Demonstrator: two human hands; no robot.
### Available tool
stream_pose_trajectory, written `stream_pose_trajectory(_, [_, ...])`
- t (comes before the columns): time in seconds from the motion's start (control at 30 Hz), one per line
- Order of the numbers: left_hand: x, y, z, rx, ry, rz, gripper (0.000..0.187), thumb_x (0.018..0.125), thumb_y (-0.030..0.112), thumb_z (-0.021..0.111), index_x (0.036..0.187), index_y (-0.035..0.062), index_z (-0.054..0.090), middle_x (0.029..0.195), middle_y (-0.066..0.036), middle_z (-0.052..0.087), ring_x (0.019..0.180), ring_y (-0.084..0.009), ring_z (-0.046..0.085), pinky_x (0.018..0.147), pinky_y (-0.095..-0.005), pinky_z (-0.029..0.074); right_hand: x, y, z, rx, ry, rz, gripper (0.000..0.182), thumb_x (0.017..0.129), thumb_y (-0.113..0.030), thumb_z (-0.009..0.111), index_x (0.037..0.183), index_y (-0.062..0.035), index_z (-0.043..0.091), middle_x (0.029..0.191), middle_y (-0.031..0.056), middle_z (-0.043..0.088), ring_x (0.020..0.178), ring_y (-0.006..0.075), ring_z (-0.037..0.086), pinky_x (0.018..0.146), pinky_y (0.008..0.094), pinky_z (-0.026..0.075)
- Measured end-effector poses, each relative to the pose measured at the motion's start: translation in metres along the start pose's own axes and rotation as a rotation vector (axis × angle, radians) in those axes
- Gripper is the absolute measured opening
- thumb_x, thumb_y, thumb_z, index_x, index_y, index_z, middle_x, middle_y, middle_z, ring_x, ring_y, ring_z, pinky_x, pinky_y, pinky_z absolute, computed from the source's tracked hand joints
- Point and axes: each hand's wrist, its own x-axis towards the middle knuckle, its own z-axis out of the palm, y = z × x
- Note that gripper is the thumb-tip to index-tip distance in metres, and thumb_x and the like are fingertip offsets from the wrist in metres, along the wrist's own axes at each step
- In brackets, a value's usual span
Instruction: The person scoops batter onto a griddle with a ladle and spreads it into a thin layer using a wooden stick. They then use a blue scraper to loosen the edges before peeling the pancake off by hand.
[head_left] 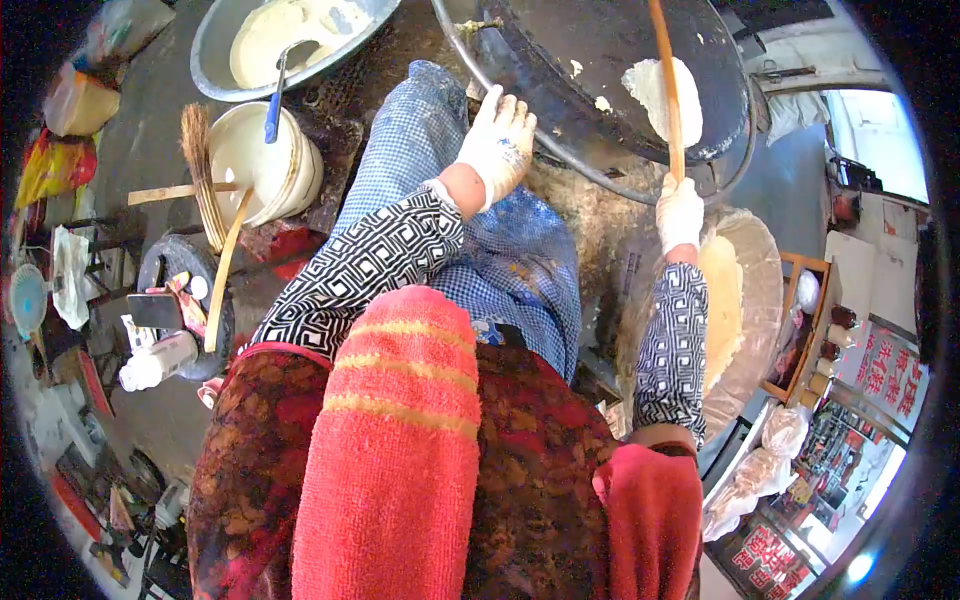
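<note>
My right hand (pixel 680 212), in a white glove, is closed around the lower end of a long wooden stick (pixel 667 75). The stick reaches away over a round black griddle (pixel 560 60) and crosses above a pale patch of batter (pixel 645 95). A few small pale scraps lie on the griddle too. My left hand (pixel 500 145), also gloved, is at my knee with its fingers stretched out toward the metal ring (pixel 590 172) that runs around the griddle. Nothing shows in that hand.
At the upper left stands a metal basin (pixel 212 70) of batter with a blue-handled ladle (pixel 275 105). Below it are a white bucket (pixel 300 165) and a straw brush (pixel 200 165). A flatbread stack (pixel 722 310) lies in clear plastic (pixel 765 270) beside my right forearm.
</note>
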Motion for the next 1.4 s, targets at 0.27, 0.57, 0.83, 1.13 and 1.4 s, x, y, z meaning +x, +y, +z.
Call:
stream_pose_trajectory(0.27, [0.006,-0.025,0.013,0.004,0.126,-0.070,0.041,0.089,0.014,0.045,0.126,-0.0001,0.053,0.132,-0.016,0.055,0.128,-0.0296,0.046,0.113,-0.0548,0.019,0.006,0.006,-0.001,0.017,0.075,-0.056,0.040,0.095,-0.042,0.046,0.094,-0.0027,0.054,0.079,0.0292,0.063,0.079,0.0483,0.061,0.069,0.0540,0.048])
stream_pose_trajectory(0.57, [0.011,-0.064,0.007,0.021,0.075,-0.143,0.039,0.090,0.012,0.044,0.127,0.0050,0.052,0.133,-0.014,0.053,0.128,-0.0300,0.047,0.112,-0.0583,0.016,0.001,0.018,0.008,0.046,0.077,0.029,0.041,0.096,-0.040,0.048,0.088,-0.0010,0.058,0.077,0.0286,0.063,0.078,0.0471,0.062,0.067,0.0517,0.049])
stream_pose_trajectory(0.83, [0.029,-0.099,0.003,-0.002,0.018,-0.239,0.042,0.089,0.012,0.042,0.130,0.0079,0.051,0.141,-0.011,0.046,0.130,-0.0270,0.042,0.112,-0.0591,0.016,-0.005,0.003,-0.004,0.006,0.063,0.024,0.036,0.096,-0.038,0.048,0.094,-0.0025,0.055,0.079,0.0297,0.063,0.078,0.0483,0.061,0.069,0.0547,0.048])
stream_pose_trajectory(1.13, [0.007,0.019,-0.014,-0.265,0.133,0.027,0.047,0.079,0.020,0.061,0.121,0.0007,0.056,0.127,-0.016,0.056,0.128,-0.0301,0.044,0.111,-0.0580,0.019,-0.006,-0.009,-0.010,0.033,0.020,0.083,0.037,0.096,-0.040,0.046,0.098,-0.0035,0.052,0.082,0.0279,0.064,0.079,0.0473,0.062,0.072,0.0544,0.049])
stream_pose_trajectory(1.4, [-0.003,0.005,0.012,-0.058,0.090,0.085,0.046,0.090,0.012,0.042,0.134,-0.0018,0.046,0.140,-0.019,0.047,0.134,-0.0321,0.040,0.115,-0.0567,0.013,0.007,0.004,-0.005,-0.001,0.022,0.075,0.037,0.095,-0.039,0.047,0.102,-0.0030,0.053,0.088,0.0291,0.064,0.084,0.0455,0.062,0.075,0.0538,0.048])
